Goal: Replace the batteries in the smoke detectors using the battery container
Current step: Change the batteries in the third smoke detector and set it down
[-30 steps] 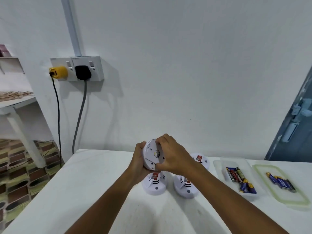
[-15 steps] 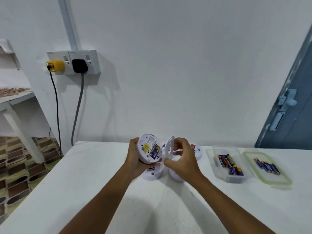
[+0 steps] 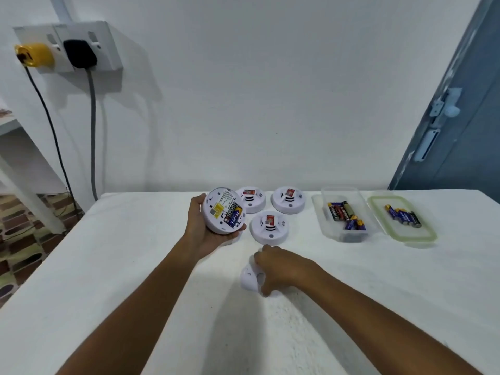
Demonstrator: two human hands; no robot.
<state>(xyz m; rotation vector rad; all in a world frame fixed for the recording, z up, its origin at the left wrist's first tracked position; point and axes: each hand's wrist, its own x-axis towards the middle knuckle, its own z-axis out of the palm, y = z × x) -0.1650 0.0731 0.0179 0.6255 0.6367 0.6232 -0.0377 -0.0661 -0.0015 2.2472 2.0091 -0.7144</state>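
While the left hand [image 3: 208,234] cups an opened smoke detector [image 3: 223,210] tilted up, old batteries [image 3: 234,215] exposed for removal, the right hand [image 3: 278,269] pinches its cover [image 3: 249,280] against the counter [image 3: 135,266]; the battery container [image 3: 343,212] waits nearby.

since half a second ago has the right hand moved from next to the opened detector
Yes. The right hand has come down toward the person, onto the table, holding the white cover, well nearer than the three resting detectors.

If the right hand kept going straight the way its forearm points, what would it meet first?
Probably the left forearm; the right hand, gripping the white cover, points left across the table. Depth is unclear.
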